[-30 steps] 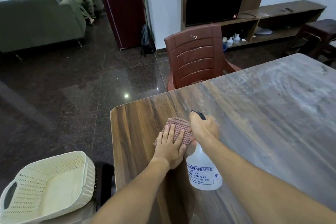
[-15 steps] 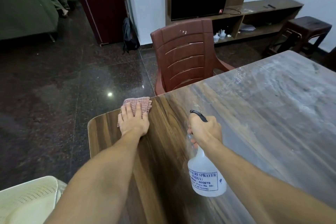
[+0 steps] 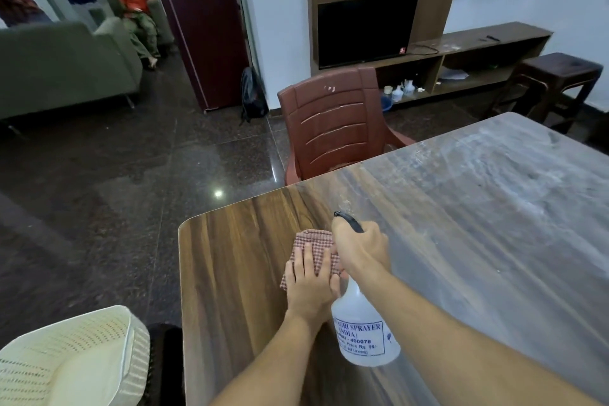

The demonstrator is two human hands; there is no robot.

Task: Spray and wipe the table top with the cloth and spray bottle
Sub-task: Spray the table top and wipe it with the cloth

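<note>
My left hand (image 3: pixel 311 282) presses flat, fingers straight, on a red-and-white checked cloth (image 3: pixel 318 245) lying on the wooden table top (image 3: pixel 237 273) near its left corner. Just to the right, my right hand (image 3: pixel 361 249) grips the black trigger head of a white translucent spray bottle (image 3: pixel 364 334), held above the table with its nozzle pointing away from me. The bottle body hangs below that hand and carries a blue printed label. Further right the table top (image 3: pixel 494 208) looks pale and streaky.
A brown plastic chair (image 3: pixel 333 123) stands at the table's far edge. A cream perforated basket (image 3: pixel 72 359) sits at lower left beside the table. Dark tiled floor lies to the left. A TV unit, a dark stool (image 3: pixel 557 79) and a sofa with a seated person stand further off.
My left hand slid the cloth from the table's far-left corner back toward the right, ending beside my right hand. The spray bottle stayed in roughly the same place.
</note>
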